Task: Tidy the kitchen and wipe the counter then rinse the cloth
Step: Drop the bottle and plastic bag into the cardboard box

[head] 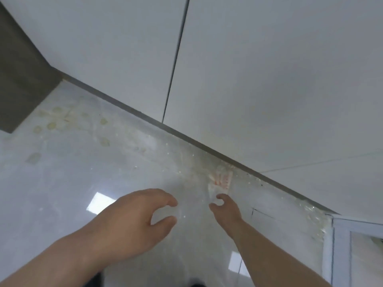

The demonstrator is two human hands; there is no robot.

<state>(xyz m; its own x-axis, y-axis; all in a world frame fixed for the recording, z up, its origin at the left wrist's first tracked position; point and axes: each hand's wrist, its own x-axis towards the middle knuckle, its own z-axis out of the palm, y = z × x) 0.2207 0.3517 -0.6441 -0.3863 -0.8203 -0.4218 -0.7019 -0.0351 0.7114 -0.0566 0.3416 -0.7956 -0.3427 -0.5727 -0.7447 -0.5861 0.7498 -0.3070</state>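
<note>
A crumpled clear plastic wrapper [221,180] with red print lies on the glossy pale floor [62,183], right against the grey plinth [186,139] below the white cabinet doors. My right hand [227,208] reaches down to it, with thumb and forefinger curled around the wrapper's near edge. My left hand [138,220] hovers lower and to the left. Its fingers are curved and apart, and it holds nothing. No cloth is in view.
Yellowish stains [51,125] and scattered crumbs [180,171] mark the floor along the plinth. A dark grey panel [18,79] stands at the far left. A white frame [339,245] rises at the lower right. Ceiling lights reflect on the floor.
</note>
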